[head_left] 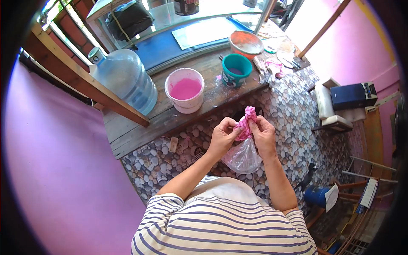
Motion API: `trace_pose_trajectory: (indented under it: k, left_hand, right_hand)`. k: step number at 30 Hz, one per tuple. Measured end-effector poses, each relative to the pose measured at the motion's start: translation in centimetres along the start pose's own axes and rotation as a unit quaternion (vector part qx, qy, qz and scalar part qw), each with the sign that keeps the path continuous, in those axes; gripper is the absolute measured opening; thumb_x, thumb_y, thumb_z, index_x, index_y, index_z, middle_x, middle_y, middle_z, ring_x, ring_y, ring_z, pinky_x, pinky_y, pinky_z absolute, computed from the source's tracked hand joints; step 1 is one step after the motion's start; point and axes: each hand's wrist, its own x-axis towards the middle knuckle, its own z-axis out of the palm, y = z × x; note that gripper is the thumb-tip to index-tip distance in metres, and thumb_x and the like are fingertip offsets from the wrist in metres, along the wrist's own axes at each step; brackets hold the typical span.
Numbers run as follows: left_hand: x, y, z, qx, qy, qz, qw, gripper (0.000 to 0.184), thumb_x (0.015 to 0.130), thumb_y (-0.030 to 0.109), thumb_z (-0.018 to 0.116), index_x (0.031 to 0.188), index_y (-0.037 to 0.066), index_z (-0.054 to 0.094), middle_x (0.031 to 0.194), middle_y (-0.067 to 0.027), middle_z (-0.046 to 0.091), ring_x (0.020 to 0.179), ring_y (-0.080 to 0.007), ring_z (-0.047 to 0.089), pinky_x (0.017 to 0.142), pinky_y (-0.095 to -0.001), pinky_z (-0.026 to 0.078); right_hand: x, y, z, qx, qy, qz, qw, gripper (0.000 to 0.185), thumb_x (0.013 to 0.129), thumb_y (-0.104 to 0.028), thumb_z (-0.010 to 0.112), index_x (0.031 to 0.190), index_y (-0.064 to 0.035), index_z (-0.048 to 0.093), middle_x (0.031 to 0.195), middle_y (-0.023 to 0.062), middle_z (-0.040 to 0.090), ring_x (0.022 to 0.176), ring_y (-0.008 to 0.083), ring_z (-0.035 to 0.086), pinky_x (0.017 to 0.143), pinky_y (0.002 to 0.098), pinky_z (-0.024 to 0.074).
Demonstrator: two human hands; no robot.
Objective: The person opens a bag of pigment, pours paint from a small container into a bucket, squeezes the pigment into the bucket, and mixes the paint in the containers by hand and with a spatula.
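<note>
Both of my hands pinch the gathered top of a plastic bag [242, 159] in front of my body. Its lower part is clear and puffed out, and what is inside, if anything, cannot be made out. The twisted pink neck [250, 114] sticks up between my fingers. My left hand [223, 135] grips the neck from the left, thumb and fingers pressed together. From the other side my right hand [263, 135] holds it the same way. Beyond the hands, on a wooden bench, stands a white bucket [189, 104] with pink paint inside.
On the bench [140, 131] are a large water bottle [127, 78], a green bucket [236, 70] and an orange bowl [246, 44]. Stained tools and rags lie at its right end. A blue bin [315, 195] and a black speaker [352, 95] are at the right.
</note>
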Motion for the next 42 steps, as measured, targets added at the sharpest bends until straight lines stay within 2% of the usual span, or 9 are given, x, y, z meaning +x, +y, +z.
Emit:
trace_pose_trajectory:
  k: [6, 8, 12, 16, 22, 28, 30, 34, 42]
  left_hand:
    - [4.4, 2.2, -3.6, 0.030, 0.063, 0.107, 0.992, 0.014, 0.090, 0.008, 0.069, 0.096, 0.005, 0.057, 0.086, 0.0041, 0.053, 0.078, -0.0039, 0.053, 0.073, -0.0213, 0.048]
    - [5.0, 4.1, -5.1, 0.045, 0.068, 0.108, 0.991, 0.013, 0.091, 0.009, 0.069, 0.099, 0.004, 0.060, 0.091, 0.0015, 0.056, 0.083, -0.0047, 0.055, 0.074, -0.0226, 0.048]
    - [5.3, 6.4, -6.6, -0.006, 0.060, 0.089, 0.994, 0.013, 0.093, 0.011, 0.067, 0.101, 0.003, 0.063, 0.098, -0.0003, 0.061, 0.085, -0.0052, 0.056, 0.074, -0.0233, 0.048]
    - [5.3, 7.1, -9.2, 0.007, 0.121, 0.097, 0.988, 0.012, 0.097, 0.010, 0.061, 0.103, 0.001, 0.064, 0.091, 0.0015, 0.063, 0.085, -0.0053, 0.058, 0.077, -0.0218, 0.049]
    - [4.2, 8.3, -10.8, 0.043, 0.288, 0.204, 0.935, 0.010, 0.096, 0.008, 0.061, 0.104, 0.002, 0.064, 0.089, 0.0010, 0.064, 0.080, -0.0040, 0.057, 0.071, -0.0205, 0.048]
    - [3.2, 9.2, -11.4, 0.068, 0.377, 0.214, 0.899, 0.013, 0.094, 0.006, 0.064, 0.106, 0.001, 0.061, 0.091, -0.0009, 0.064, 0.086, -0.0058, 0.060, 0.077, -0.0206, 0.050]
    - [3.3, 10.2, -9.9, -0.023, 0.384, 0.278, 0.880, 0.011, 0.094, 0.009, 0.063, 0.103, 0.001, 0.063, 0.092, -0.0006, 0.064, 0.081, -0.0043, 0.059, 0.073, -0.0225, 0.051]
    - [3.3, 11.7, -8.0, -0.042, 0.431, 0.272, 0.859, 0.014, 0.094, 0.011, 0.065, 0.103, 0.000, 0.064, 0.094, -0.0012, 0.066, 0.081, -0.0045, 0.059, 0.076, -0.0230, 0.051]
    - [5.0, 10.3, -9.2, -0.018, 0.494, 0.291, 0.819, 0.013, 0.093, 0.011, 0.066, 0.104, 0.004, 0.065, 0.092, 0.0001, 0.066, 0.082, -0.0046, 0.060, 0.073, -0.0204, 0.050]
  right_hand:
    - [6.0, -1.5, 4.1, -0.052, -0.061, -0.062, 0.995, 0.016, 0.096, -0.010, 0.061, 0.101, 0.0045, 0.064, 0.099, -0.0016, 0.056, 0.087, 0.0047, 0.054, 0.075, 0.0204, 0.0458]
    - [7.8, -0.9, 5.5, -0.093, -0.052, -0.095, 0.990, 0.011, 0.098, -0.011, 0.059, 0.095, -0.0017, 0.064, 0.089, -0.0029, 0.059, 0.082, 0.0029, 0.053, 0.072, 0.0197, 0.0439]
    - [9.9, -2.3, 8.5, -0.057, -0.088, -0.017, 0.994, 0.010, 0.097, -0.012, 0.061, 0.091, -0.0043, 0.063, 0.081, -0.0050, 0.060, 0.075, 0.0023, 0.053, 0.068, 0.0189, 0.0440]
    - [12.1, -1.1, 10.7, -0.025, -0.180, -0.032, 0.983, 0.009, 0.094, -0.011, 0.065, 0.094, -0.0016, 0.065, 0.080, -0.0035, 0.061, 0.071, 0.0024, 0.054, 0.064, 0.0187, 0.0445]
    - [14.3, -1.2, 15.3, -0.012, -0.310, -0.068, 0.948, 0.009, 0.096, -0.006, 0.059, 0.100, 0.0016, 0.064, 0.090, -0.0006, 0.062, 0.086, 0.0032, 0.056, 0.074, 0.0203, 0.0464]
    - [17.3, -1.9, 17.7, 0.030, -0.362, -0.016, 0.931, 0.013, 0.091, -0.006, 0.067, 0.098, -0.0017, 0.057, 0.089, 0.0024, 0.063, 0.079, 0.0068, 0.059, 0.072, 0.0215, 0.0501]
    - [17.6, -2.1, 18.2, 0.082, -0.401, -0.026, 0.912, 0.014, 0.091, -0.007, 0.068, 0.098, -0.0012, 0.057, 0.089, 0.0023, 0.063, 0.077, 0.0065, 0.060, 0.070, 0.0206, 0.0496]
    - [18.3, -2.1, 19.2, 0.112, -0.441, -0.026, 0.890, 0.013, 0.090, -0.008, 0.069, 0.097, -0.0020, 0.058, 0.089, 0.0016, 0.063, 0.076, 0.0069, 0.060, 0.069, 0.0212, 0.0499]
    - [16.3, -2.5, 18.8, 0.012, -0.419, -0.202, 0.885, 0.015, 0.088, -0.011, 0.072, 0.097, -0.0008, 0.066, 0.083, 0.0036, 0.062, 0.072, 0.0101, 0.059, 0.067, 0.0246, 0.0477]
